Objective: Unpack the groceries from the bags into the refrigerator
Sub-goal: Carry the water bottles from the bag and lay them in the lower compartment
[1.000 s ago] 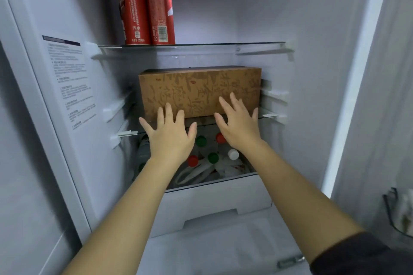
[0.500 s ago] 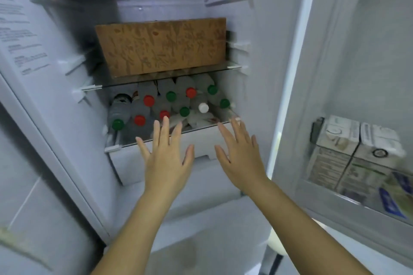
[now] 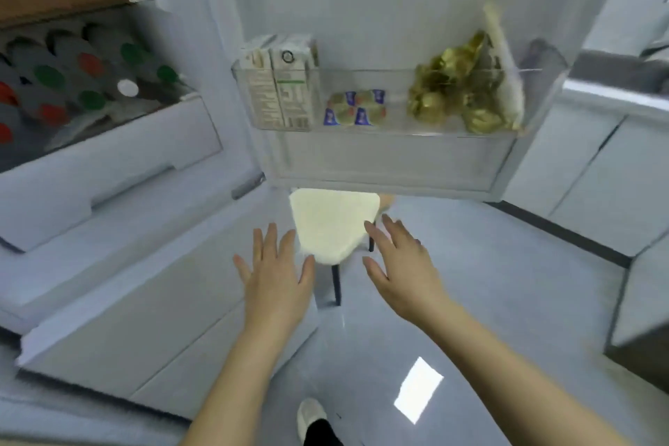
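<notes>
Your left hand [image 3: 275, 275], right hand [image 3: 402, 272]: both empty, fingers straight and spread, palms down, above floor. No grocery bag in view, so can't tell which way it lies from your fingers. Just ahead, between fingertips: cream-topped stool on dark legs [image 3: 333, 224], seat bare, hands about equally near. Goods already stored: two white-green cartons [image 3: 282, 90] upright, long axis vertical, at left end of clear plastic door bin [image 3: 396, 83]; gold-foil bundle [image 3: 456, 87] at right end.
</notes>
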